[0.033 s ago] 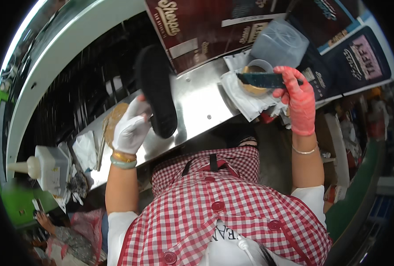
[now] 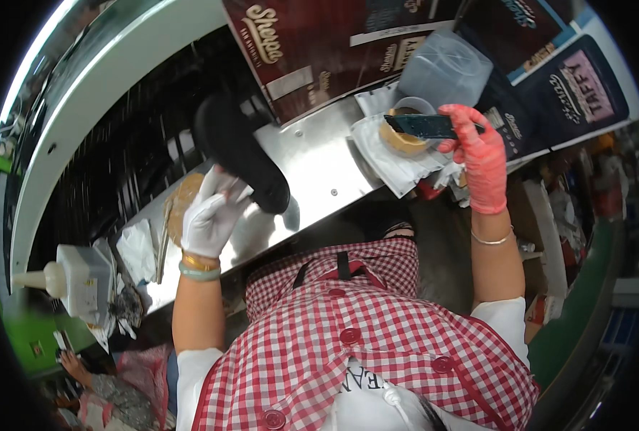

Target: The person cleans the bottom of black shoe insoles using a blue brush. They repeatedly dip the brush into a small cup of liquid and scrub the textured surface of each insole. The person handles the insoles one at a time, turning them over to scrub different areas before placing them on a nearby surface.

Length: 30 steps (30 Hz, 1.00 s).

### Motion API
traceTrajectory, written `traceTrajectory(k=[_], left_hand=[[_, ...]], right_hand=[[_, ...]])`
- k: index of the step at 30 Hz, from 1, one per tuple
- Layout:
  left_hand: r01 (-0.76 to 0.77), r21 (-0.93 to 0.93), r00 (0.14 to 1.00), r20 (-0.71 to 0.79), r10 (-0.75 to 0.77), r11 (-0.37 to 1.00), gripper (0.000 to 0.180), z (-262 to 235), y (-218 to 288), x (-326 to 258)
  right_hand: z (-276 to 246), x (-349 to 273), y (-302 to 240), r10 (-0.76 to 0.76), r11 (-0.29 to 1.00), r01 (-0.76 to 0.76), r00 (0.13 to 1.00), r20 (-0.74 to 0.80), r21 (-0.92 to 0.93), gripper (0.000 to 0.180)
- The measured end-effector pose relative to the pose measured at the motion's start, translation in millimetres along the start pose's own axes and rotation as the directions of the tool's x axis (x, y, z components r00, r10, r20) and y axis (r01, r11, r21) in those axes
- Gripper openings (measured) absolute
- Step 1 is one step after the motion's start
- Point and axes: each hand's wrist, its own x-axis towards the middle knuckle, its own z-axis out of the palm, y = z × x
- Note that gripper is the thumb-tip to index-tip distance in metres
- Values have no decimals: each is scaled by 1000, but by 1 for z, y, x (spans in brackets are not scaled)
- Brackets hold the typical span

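My left hand (image 2: pixel 213 214), in a white glove, grips a long black shoe sole (image 2: pixel 242 159) by its side edge and holds it tilted above the metal work surface. In my right hand (image 2: pixel 482 164), covered by a pinkish-red glove, is a flat dark green brush (image 2: pixel 431 127), pinched near its right end. The brush lies level over a clear plastic cup (image 2: pixel 403 142) with yellowish-tan contents, hiding part of it. White sheets (image 2: pixel 398 172) lie under the cup.
A translucent plastic tub (image 2: pixel 445 68) stands behind the cup, near printed dark red cardboard (image 2: pixel 312 65). Beside the left forearm are a tan round pad (image 2: pixel 183 205), a crumpled white cloth (image 2: pixel 137 246) and a spouted bottle (image 2: pixel 82 280). Black items fill the rack behind. Another person's hand (image 2: pixel 71 363) appears lower left.
The sole has turned, its far end swinging left and its near end staying by my left hand. My right hand and the brush remain over the cup.
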Motion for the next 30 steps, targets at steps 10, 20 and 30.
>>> traceTrajectory(k=[10,20,30], left_hand=[[206,-617,860,-256,-441,760,68,22,-76,-24],[228,-623,927,-97,-363,748,55,28,-89,-15],[121,-625,979,-54,-197,771,53,64,-60,-21]], right_hand=[[-13,19,41,112,980,-117,993,-39,-164,27],[-28,19,61,220,966,-211,974,-51,148,26],[95,-78,0,163,904,-257,947,278,343,27]])
